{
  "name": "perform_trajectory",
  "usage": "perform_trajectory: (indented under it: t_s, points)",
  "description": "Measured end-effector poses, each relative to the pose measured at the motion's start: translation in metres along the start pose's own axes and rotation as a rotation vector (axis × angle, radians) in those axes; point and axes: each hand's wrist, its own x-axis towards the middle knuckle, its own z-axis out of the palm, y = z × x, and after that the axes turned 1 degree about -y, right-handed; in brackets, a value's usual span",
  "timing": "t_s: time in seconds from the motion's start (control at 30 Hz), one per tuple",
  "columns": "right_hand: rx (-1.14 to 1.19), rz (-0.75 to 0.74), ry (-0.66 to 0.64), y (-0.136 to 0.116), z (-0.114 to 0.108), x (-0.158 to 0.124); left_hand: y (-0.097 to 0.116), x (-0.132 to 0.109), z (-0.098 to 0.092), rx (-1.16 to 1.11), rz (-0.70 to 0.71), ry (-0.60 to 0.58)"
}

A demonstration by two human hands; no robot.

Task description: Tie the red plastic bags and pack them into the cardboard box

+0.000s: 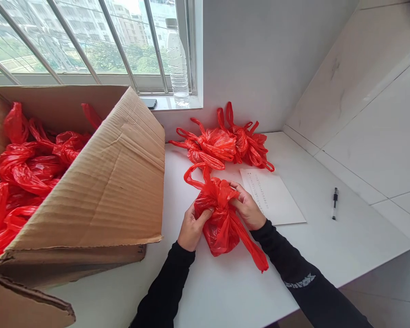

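A knotted red plastic bag [222, 232] is held between my two hands above the white table. My left hand [193, 227] grips its left side, thumb pressed on the film. On the upper right side, my right hand [248, 208] has its fingers closed on the bag near the knot. One handle loops up at the top left, and another tail hangs toward the lower right. What the bag contains is hidden. Just behind it lies a heap of tied red plastic bags [218, 143], against the wall.
An open cardboard box [123, 177] with several red bags in it stands at left. A sheet of paper [276, 198] with printed text lies beside my right hand, and a pen [335, 203] farther right. A water bottle [177, 64] and a dark flat object [151, 104] rest on the windowsill.
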Motion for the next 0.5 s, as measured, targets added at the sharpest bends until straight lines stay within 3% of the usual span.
perform_trajectory:
  t_s: [0.3, 0.5]
  points:
    - [-0.099, -0.08, 0.056, -0.0006, -0.001, -0.0026, 0.007, -0.0026, 0.0069, 0.036, -0.009, -0.016]
    - [-0.077, -0.066, -0.05, -0.0026, -0.0005, -0.0027, 0.007, -0.0014, 0.0036, 0.024, -0.041, -0.016]
